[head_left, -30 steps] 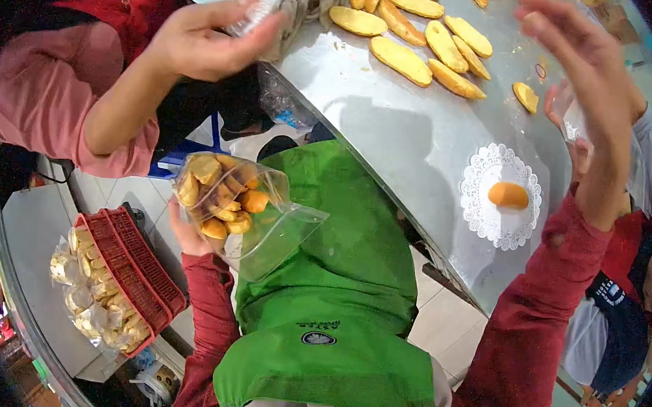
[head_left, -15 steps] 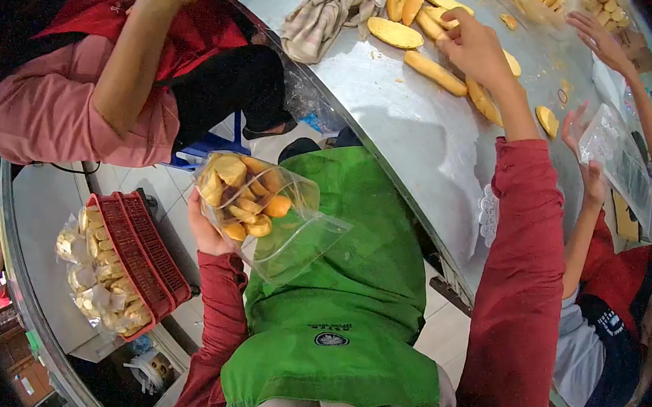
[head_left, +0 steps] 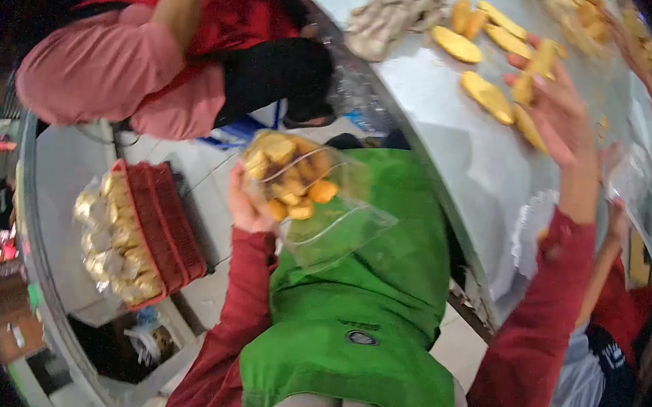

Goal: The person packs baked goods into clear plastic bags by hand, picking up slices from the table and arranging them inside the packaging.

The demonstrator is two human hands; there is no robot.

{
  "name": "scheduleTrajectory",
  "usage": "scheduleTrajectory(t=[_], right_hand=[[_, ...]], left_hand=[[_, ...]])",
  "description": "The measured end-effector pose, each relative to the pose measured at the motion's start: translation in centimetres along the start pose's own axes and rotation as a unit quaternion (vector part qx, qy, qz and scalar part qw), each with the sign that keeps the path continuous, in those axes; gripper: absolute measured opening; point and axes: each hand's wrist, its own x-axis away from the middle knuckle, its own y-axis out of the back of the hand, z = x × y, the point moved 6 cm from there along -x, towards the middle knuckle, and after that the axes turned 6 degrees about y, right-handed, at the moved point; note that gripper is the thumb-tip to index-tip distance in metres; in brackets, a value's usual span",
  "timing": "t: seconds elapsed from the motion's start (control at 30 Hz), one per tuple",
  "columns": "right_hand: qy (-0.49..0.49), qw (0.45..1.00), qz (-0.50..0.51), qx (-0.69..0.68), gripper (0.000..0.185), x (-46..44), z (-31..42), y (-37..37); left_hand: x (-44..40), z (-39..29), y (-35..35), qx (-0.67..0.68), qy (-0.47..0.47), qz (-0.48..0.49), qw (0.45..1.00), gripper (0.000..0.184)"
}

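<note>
My left hand point(head_left: 246, 206) grips a clear zip bag point(head_left: 352, 220) from its left side, over my green apron. Inside the bag are several thick yellow-orange slices point(head_left: 290, 185), perhaps fruit or root; their exact kind is unclear. Over the metal table point(head_left: 435, 108), my right hand point(head_left: 560, 115) is closed around a long yellow slice point(head_left: 540, 61), slightly blurred. Just beside that hand, other slices point(head_left: 487, 97) lie on the tabletop, with a further slice point(head_left: 456, 44) and more behind them. A crumpled cloth point(head_left: 397, 16) rests to their left.
A red basket point(head_left: 168, 236) and packed bags of slices point(head_left: 117, 243) stand at the lower left. One person in a pink sleeve point(head_left: 101, 67) sits at the upper left. Across the table, another person's hand point(head_left: 617, 221) is by a clear plastic bag point(head_left: 642, 185). A white doily point(head_left: 531, 229) lies near the table's edge.
My right hand has lifted a long yellow slice off the table and turned its palm upward. My left hand still holds the bag. The whole view has shifted, moving the scene rightward.
</note>
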Motion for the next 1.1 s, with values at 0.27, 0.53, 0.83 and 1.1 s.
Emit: scheduleTrajectory(t=[0.27,0.53,0.83,1.1], right_hand=[[0.114,0.961,-0.039,0.251,0.025,7.8,3.4,-9.2],[0.159,0.906,0.098,0.379,0.028,10.7,-0.7,-17.4],[0.107,0.927,0.124,0.337,0.040,9.9,-5.2,-18.7],[0.167,0.915,0.109,0.351,0.034,8.6,-7.0,-19.1]], left_hand=[[-0.6,-0.2,2.4,-0.076,-0.016,-0.026,0.997,0.048],[-0.9,1.4,1.6,0.099,0.068,-0.076,0.990,0.052],[-1.1,3.2,0.9,0.109,0.077,-0.099,0.986,0.048],[-0.6,3.5,-0.9,0.095,0.068,-0.109,0.987,0.049]])
